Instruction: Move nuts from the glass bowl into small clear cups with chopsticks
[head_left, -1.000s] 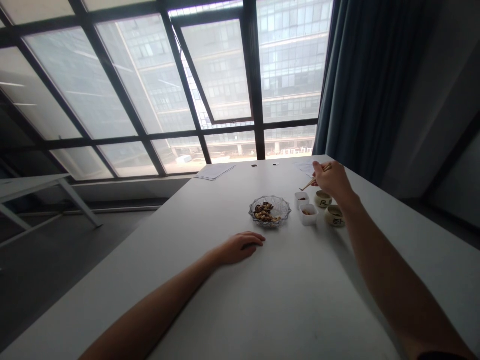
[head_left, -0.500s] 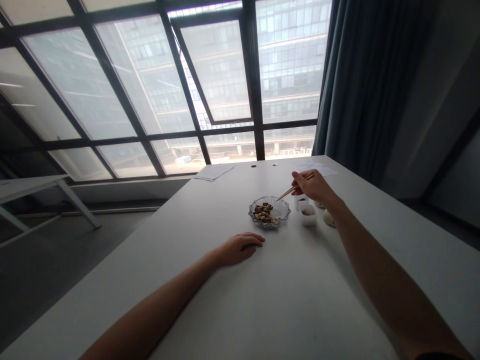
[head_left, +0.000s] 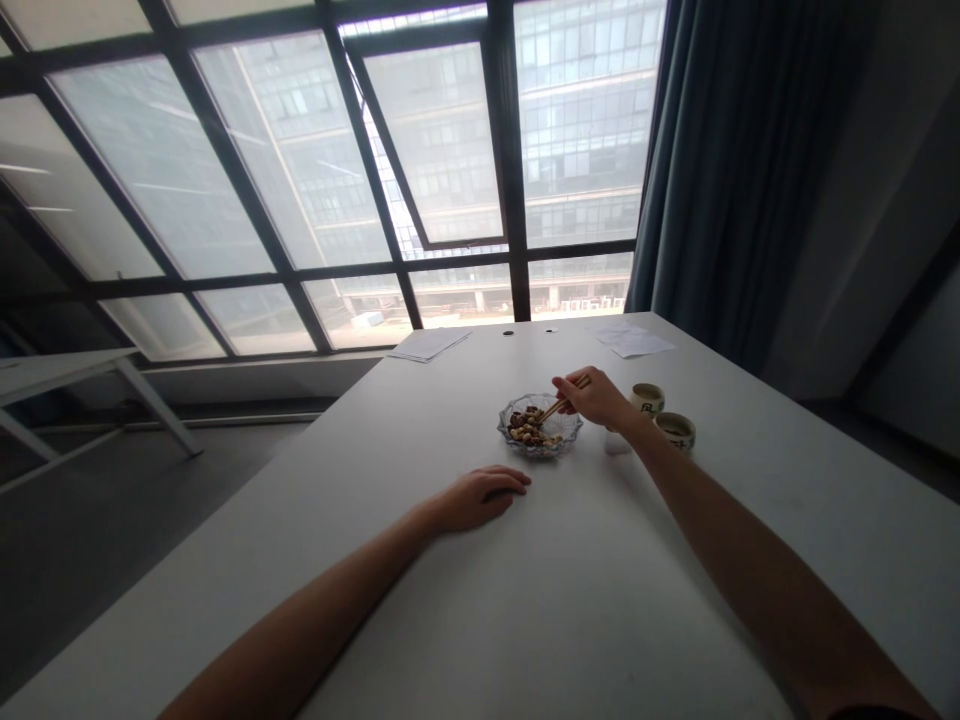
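My right hand (head_left: 591,396) is closed around a pair of chopsticks (head_left: 556,407), whose tips reach down among the mixed nuts (head_left: 528,428). These nuts lie mostly in the left part of a scalloped clear glass bowl (head_left: 568,437). Resting on the table in front of the bowl, my left hand (head_left: 480,498) has its fingers loosely stretched out and holds nothing. A small white plastic cup (head_left: 618,441) is partly covered by my right hand and wrist.
Two pale ceramic cups with dark characters, one farther back (head_left: 646,397) and one nearer (head_left: 676,429), stand right of my right wrist. Paper sheets lie at the far left (head_left: 430,344) and far right (head_left: 635,339) of the white table (head_left: 525,610). A dark curtain (head_left: 720,190) hangs behind.
My right hand has moved left and down, bringing the chopstick tips from above the bowl's rim into the nuts. The ceramic cups are now uncovered. My left hand has stayed still.
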